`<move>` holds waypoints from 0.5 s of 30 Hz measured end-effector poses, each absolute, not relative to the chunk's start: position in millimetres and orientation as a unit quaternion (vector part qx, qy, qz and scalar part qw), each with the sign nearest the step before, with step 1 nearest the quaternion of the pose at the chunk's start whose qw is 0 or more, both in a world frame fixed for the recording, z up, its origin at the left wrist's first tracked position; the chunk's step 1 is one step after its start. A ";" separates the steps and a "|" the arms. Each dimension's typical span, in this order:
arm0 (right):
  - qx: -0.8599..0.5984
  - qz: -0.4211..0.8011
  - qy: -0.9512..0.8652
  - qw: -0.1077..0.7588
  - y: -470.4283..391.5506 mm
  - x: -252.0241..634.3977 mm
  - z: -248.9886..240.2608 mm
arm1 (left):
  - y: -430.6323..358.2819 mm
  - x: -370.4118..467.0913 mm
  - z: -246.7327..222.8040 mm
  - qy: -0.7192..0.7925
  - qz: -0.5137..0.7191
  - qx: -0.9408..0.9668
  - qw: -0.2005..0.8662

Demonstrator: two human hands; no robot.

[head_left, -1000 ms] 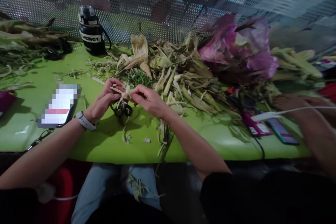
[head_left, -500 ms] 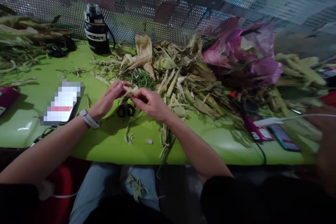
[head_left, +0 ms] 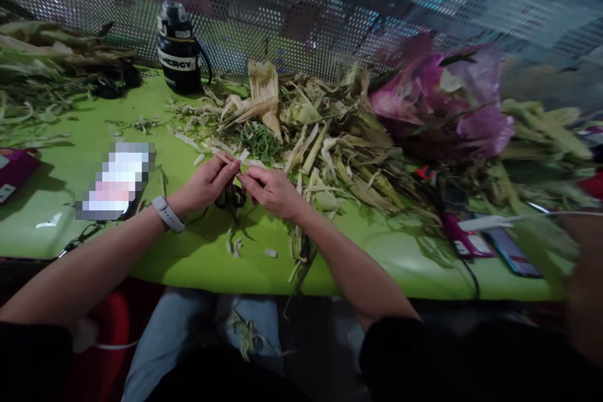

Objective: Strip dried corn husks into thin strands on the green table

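My left hand (head_left: 207,183) and my right hand (head_left: 271,190) meet fingertip to fingertip above the green table (head_left: 198,264). Both are closed in a pinch on a pale strip of husk (head_left: 244,156), whose end sticks up between them. Black scissors handles (head_left: 235,196) lie just under the hands, partly hidden. Behind the fingers is a small heap of thin green shreds (head_left: 258,140), beside a large pile of dry corn husks (head_left: 339,151).
A black bottle (head_left: 179,63) stands at the back left, a phone (head_left: 117,179) lies left. Pink plastic bag (head_left: 438,107) rests on the right pile. Another phone (head_left: 511,251) and a cable are at the right, near a person's blurred arm (head_left: 584,264).
My left hand has closed from spread fingers to a pinch and moved right, nearer my right hand. The scissors handles are now more covered. The view has shifted slightly.
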State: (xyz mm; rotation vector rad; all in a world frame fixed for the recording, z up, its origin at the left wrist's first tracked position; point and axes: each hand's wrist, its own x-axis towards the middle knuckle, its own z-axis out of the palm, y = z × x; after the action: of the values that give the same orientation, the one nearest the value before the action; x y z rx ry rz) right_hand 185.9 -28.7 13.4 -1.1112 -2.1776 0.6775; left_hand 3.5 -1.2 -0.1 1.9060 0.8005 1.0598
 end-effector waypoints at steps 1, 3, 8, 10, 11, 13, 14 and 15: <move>-0.414 0.246 -0.823 0.302 -29.3 185.0 12.9 | -2.0 4.7 0.0 0.320 0.425 0.758 0.376; -0.409 0.221 -0.831 0.306 -30.8 182.5 11.4 | -2.3 6.7 -1.4 0.330 0.429 0.771 0.336; -0.416 0.170 -0.832 0.325 -36.3 177.8 10.3 | -2.2 6.4 -4.3 0.342 0.449 0.738 0.369; -0.429 0.204 -0.814 0.335 -37.4 179.3 12.6 | -3.2 4.4 -3.3 0.326 0.436 0.704 0.456; -0.439 0.244 -0.796 0.338 -37.1 180.7 13.9 | -3.9 3.4 -2.9 0.316 0.427 0.685 0.499; -0.464 0.355 -0.736 0.342 -34.4 184.0 15.5 | -5.2 2.1 -2.7 0.301 0.410 0.658 0.555; -0.474 0.411 -0.699 0.343 -32.3 185.2 15.5 | -5.7 1.9 -3.0 0.297 0.407 0.664 0.552; -0.478 0.457 -0.664 0.348 -30.0 185.9 14.9 | -6.2 2.0 -3.5 0.294 0.404 0.679 0.538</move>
State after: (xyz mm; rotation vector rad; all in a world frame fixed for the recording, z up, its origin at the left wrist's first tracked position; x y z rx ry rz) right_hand 185.9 -30.0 14.9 -1.2404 -1.7221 1.1841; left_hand 2.0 -6.2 -3.5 1.6162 0.6997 0.9617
